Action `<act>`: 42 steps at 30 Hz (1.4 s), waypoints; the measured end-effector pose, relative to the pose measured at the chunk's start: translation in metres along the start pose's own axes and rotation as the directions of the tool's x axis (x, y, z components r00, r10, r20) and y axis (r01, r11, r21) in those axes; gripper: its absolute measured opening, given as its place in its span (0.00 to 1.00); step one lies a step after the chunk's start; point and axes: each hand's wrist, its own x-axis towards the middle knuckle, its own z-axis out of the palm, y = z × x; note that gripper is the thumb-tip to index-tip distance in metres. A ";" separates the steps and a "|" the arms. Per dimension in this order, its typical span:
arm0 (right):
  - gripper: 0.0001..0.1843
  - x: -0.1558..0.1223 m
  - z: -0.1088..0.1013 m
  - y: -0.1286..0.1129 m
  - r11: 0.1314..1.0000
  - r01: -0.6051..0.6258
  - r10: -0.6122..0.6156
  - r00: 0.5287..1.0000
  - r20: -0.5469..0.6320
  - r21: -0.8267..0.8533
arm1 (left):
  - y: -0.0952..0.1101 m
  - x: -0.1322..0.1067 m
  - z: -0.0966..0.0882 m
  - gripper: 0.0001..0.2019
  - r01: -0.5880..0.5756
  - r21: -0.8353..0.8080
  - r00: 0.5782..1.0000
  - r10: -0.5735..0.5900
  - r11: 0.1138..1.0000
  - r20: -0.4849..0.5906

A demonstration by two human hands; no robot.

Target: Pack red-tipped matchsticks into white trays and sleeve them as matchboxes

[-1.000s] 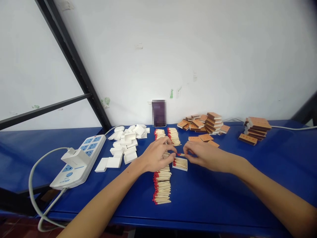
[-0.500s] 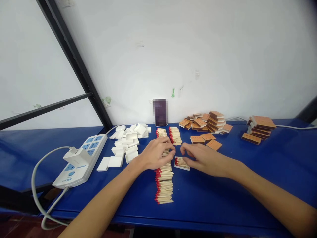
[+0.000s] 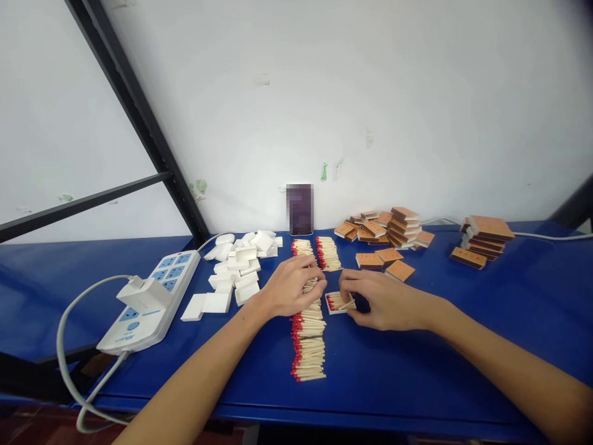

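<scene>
My left hand [image 3: 294, 287] rests on a long row of red-tipped matches [image 3: 308, 352], its fingers and thumb curled round some of them. Matches show in the gap between thumb and fingers. Just to the right lies a small white matchbox tray [image 3: 332, 311], partly filled with matches. My right hand [image 3: 382, 301] has its bent fingers and thumb around the tray's right end, which they partly hide. Some matches in the tray lie aslant. Behind my hands, a second, shorter row of matches [image 3: 328, 254] lies beside the long one.
White empty trays [image 3: 216, 302] are heaped at left, beside a power strip [image 3: 178, 272] with a plugged-in charger and cable. Orange matchbox sleeves [image 3: 369, 261] lie piled at back right. More matchboxes [image 3: 491, 228] are stacked farther right. A phone [image 3: 301, 210] leans on the wall.
My right hand's fingers have come down onto the tray's right end, and the matches there now lie more aslant. My left hand has hardly moved.
</scene>
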 end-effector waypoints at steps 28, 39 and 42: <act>0.08 0.004 -0.001 0.012 1.000 0.019 -0.019 1.000 -0.002 0.018 | -0.003 0.002 -0.001 0.15 -0.036 0.173 0.999 0.038 0.984 -0.009; 0.08 0.004 0.001 0.016 0.999 -0.025 0.026 1.000 -0.014 0.046 | -0.009 0.001 0.002 0.16 0.105 -0.106 0.983 -0.119 0.989 -0.138; 0.15 0.002 -0.002 0.015 0.996 -0.023 0.028 0.998 -0.056 0.086 | -0.018 0.002 0.010 0.16 0.253 -0.326 0.889 -0.351 0.911 -0.293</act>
